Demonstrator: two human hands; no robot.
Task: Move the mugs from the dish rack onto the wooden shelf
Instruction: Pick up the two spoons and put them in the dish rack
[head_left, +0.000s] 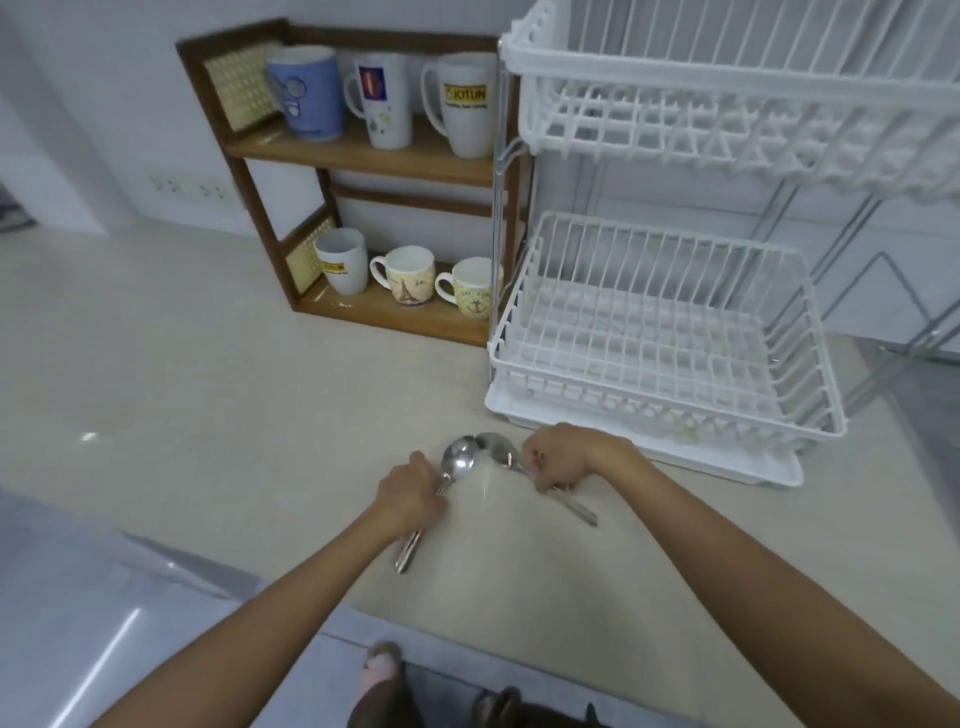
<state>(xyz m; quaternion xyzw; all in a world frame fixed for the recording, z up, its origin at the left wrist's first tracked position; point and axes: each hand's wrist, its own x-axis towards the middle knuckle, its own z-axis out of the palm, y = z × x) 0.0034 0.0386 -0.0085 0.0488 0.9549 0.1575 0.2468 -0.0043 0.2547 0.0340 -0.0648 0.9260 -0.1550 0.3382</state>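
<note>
1. Head view showed both hands low on the countertop (208, 364), well apart from the wooden shelf (363, 156), which stood up and to the left of them, with the dish rack (665, 322) up and to the right.
2. The left hand (410, 496) was curled around the handles of a bundle of spoons (457, 462), its long axis running from the bowls near the rack back toward the person.
3. The right hand (558, 460) was pinched on a second lot of spoons (498, 447), handles angled out to the right; the two sets of bowls lay just beside each other, possibly touching.
4. The left hand lay nearer the shelf, the right nearer the rack.
5. Mugs: three stood upright on the upper shelf board, among them a blue mug (306, 93), and three more on the lower board.
6. Both rack baskets appeared empty of mugs, so the move looked complete.
</note>
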